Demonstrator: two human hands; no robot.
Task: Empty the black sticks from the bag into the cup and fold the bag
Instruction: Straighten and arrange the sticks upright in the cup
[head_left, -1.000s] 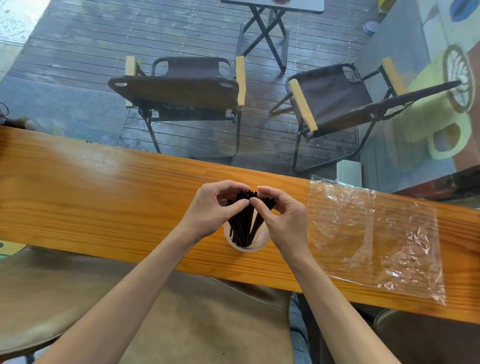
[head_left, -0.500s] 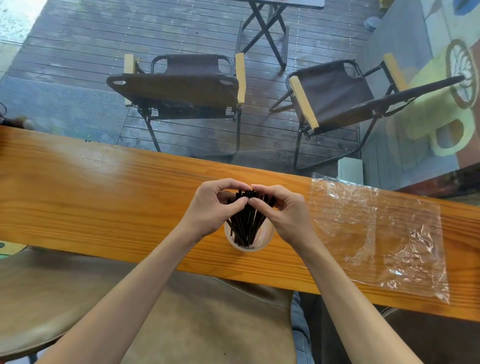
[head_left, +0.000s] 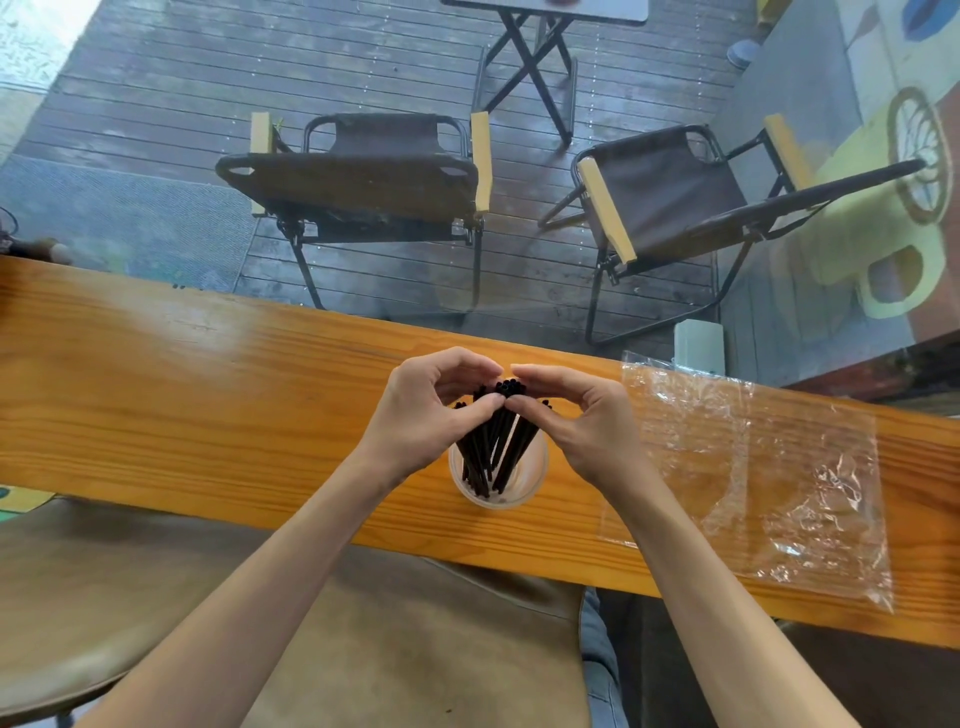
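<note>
A bundle of black sticks stands upright in a translucent cup on the wooden counter. My left hand and my right hand cup the stick tops from both sides, thumbs and fingertips pinching the bundle together above the cup. The clear plastic bag lies flat and crinkled on the counter to the right of the cup, with nothing visible inside it.
Beyond the counter, behind glass, two dark folding chairs stand on a wooden deck. A small white box sits at the counter's far edge near the bag. A brown padded seat lies below the counter's near edge.
Both hands have stayed on the stick tops; the fingers have arched up and gathered the bundle tighter. The bag has not moved.
</note>
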